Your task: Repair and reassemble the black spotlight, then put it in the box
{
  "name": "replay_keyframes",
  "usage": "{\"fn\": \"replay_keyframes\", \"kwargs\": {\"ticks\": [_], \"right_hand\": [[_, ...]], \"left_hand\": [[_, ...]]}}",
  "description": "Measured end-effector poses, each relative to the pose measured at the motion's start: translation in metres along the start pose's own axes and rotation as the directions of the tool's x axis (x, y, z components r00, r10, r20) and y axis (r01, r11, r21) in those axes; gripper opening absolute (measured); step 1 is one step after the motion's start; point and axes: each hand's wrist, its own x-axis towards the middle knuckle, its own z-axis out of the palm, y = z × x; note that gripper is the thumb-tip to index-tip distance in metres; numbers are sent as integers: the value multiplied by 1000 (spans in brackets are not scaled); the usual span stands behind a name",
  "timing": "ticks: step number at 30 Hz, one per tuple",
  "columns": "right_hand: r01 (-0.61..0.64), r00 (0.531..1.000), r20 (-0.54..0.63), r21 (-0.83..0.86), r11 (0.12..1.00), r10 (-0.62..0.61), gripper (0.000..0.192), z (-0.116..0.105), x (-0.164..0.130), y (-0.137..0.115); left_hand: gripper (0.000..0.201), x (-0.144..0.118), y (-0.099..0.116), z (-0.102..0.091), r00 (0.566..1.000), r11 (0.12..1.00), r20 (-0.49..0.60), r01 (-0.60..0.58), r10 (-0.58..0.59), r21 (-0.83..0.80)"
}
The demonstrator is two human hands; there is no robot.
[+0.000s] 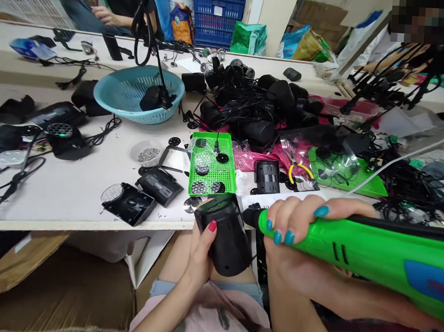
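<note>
Above my lap, my left hand (201,250) is closed round a black rounded plastic housing (229,241), thumb on its near side. The housing is tilted, with its dark, shiny end toward the table. My right hand (292,218) grips a green electric screwdriver (356,247) near its front. The driver's black nose (252,218) points left against the housing's side; whether its bit sits in a screw I cannot make out. Just beyond my hands lies a green perforated tray (231,174) holding clear honeycomb lens discs (202,166) and black round parts.
A bowl of small screws (148,154) and open housing halves (159,186) lie left of the tray. Farther back are a blue basket (109,96) and a heap of black cabled units (260,131). Yellow-handled pliers (291,174) lie to the right. Another person's hand (105,16) shows across the table.
</note>
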Motion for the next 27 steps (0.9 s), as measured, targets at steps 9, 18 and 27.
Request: {"fn": "replay_keyframes", "kwargs": {"ticks": [9,18,27], "right_hand": [[-15,999,30,76,997,12,63,-2,10,15],[-96,995,-11,77,992,97,69,7,9,27],[-96,994,-44,53,994,99,41,-1,9,-3]], "left_hand": [[49,17,7,-35,947,946,214,277,-239,-169],[87,29,-7,-19,913,906,304,348,-270,-240],[100,47,-2,-10,918,906,263,358,-297,-228]]}}
